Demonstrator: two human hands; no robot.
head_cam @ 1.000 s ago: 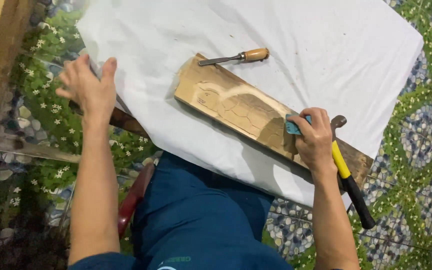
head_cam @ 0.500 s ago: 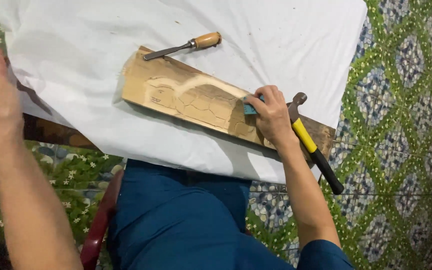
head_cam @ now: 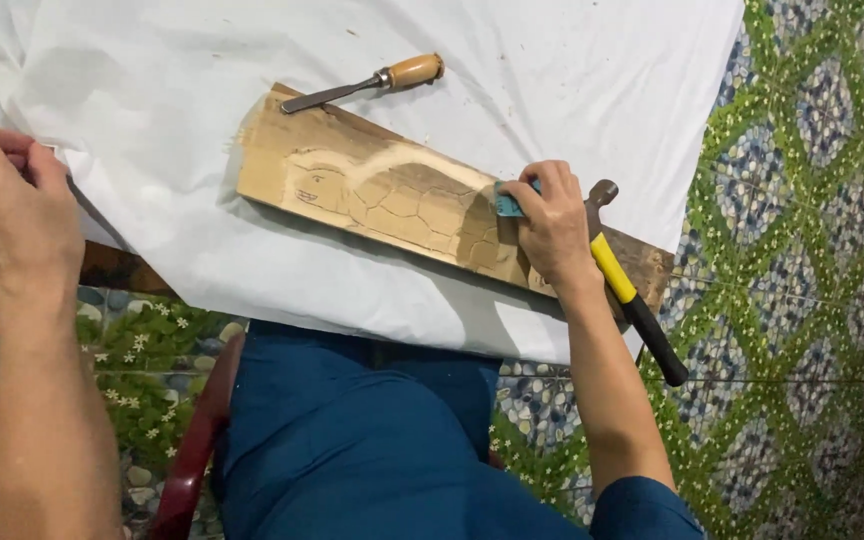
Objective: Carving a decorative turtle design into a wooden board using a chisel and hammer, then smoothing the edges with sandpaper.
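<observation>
Right hand (head_cam: 555, 232) clamped on a blue-handled tool (head_cam: 508, 203), fingertips pressed to the turtle-carved plank (head_cam: 392, 205); left hand (head_cam: 7, 205) pinching the white sheet (head_cam: 152, 70) edge; risk of plank sliding unbraced; hammer (head_cam: 632, 295) beside the wrist, chisel (head_cam: 367, 83) beyond, liable to be knocked.

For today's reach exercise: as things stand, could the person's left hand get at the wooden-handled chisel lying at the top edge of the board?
Probably yes. The left hand grips the white sheet at its edge, and only open sheet lies between it and the chisel; it would have to let go first.
</observation>
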